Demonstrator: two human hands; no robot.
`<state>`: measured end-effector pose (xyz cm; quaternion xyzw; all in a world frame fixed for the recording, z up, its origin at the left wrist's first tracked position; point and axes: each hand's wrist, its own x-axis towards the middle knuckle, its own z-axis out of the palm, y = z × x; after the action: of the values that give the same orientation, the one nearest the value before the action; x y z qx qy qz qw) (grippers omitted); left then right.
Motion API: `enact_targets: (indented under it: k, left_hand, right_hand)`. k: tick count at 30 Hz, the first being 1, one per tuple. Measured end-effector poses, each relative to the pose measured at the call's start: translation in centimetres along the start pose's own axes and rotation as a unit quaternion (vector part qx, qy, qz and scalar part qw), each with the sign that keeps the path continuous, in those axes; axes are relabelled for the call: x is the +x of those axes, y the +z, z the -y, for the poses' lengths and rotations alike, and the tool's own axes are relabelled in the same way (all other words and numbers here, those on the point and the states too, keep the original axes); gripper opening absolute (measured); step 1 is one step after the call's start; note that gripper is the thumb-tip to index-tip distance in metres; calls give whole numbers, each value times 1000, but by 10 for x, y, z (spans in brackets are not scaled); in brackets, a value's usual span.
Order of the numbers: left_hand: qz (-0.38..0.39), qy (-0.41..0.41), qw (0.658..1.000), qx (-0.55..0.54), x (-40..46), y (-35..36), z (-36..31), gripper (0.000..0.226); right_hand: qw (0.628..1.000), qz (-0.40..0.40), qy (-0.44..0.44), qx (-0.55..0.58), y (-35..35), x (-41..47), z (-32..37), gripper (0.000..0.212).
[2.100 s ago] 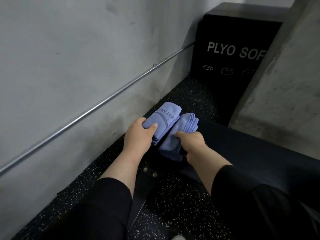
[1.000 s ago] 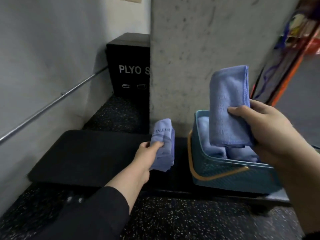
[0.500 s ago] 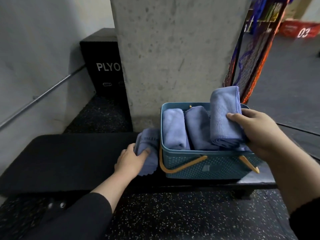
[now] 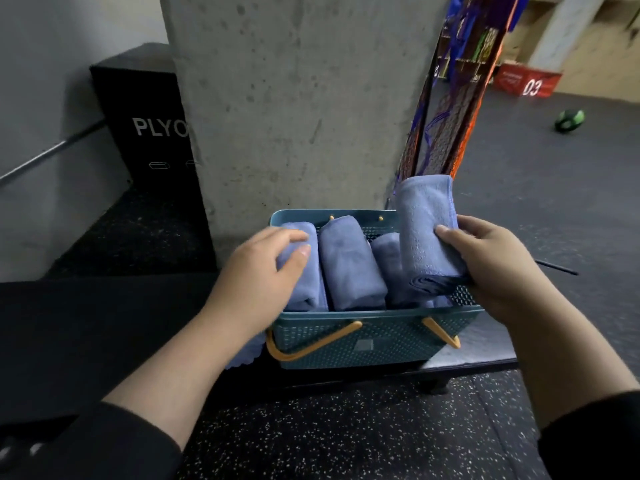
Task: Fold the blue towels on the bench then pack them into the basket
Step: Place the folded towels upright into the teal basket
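A teal basket (image 4: 381, 341) with orange handles stands on the black bench (image 4: 104, 323). Three folded blue towels stand side by side in it: the leftmost towel (image 4: 308, 289), the middle towel (image 4: 349, 265) and a third towel (image 4: 386, 261). My left hand (image 4: 256, 271) rests on the leftmost towel, fingers and thumb laid over its top. My right hand (image 4: 485, 265) grips another folded blue towel (image 4: 426, 233), held upright over the basket's right end. One more folded towel (image 4: 242, 356) lies on the bench left of the basket, mostly hidden under my left forearm.
A concrete pillar (image 4: 304, 98) rises right behind the basket. A black plyo box (image 4: 145, 126) stands at the back left beside a wall with a metal rail. Coloured netting (image 4: 450, 109) leans right of the pillar. A green ball (image 4: 569, 121) and a red box (image 4: 526, 84) lie far right.
My left hand let go of its towel on the bench beside the basket and moved onto the leftmost towel inside. My right hand brought its towel lower over the basket.
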<state>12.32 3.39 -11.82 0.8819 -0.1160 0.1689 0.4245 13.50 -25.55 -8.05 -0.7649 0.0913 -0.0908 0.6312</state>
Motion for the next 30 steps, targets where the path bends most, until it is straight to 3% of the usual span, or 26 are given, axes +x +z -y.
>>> enact_targets:
  k: [4,8,10,12,15,20,21,23,26,28,30]
  left_hand:
    - [100,39,992,64,0,18,-7,41]
    - [94,36,994,48,1,19,0,43]
    - [93,32,995,35,2,17,5,42]
    - [100,36,994,32,1,16,8,41]
    - [101,52,993,34,-1,16,11,40]
    - [90,81,992,38,-5,16,13,45]
    - [76,94,992,28,-6,14,14,47]
    - [9,87,996,-1,-6,3,17,38]
    - [-122,-27,992,-33,-3,-28,33,21]
    - [-162,-123,978,-43,-2,-50,58,18]
    - [-150,-223,961,-64,-4,-64,87,17]
  right_hand:
    - [992,20,-15,-125,12,7,-7,13]
    - [904,0,-81,-419,33,12,-17,27]
    - [902,8,-140,-409,38,10,-13,31]
    - [908,69,-157,-382,40,3,-7,37]
    - [875,164,-113,-442,38,-4,-8,43]
    - [830,202,-99,-511,40,-6,-6,43]
    - [834,186,-102,-509,42,-7,-5,41]
    - [876,80,-148,-452,46,-7,-2,37]
    - [921,-85,-260,-276,62,-19,16,27]
    - [932,-98,-298,-182,84,-38,30,22]
    - [941,-61,-310,-119,112,-63,38,20]
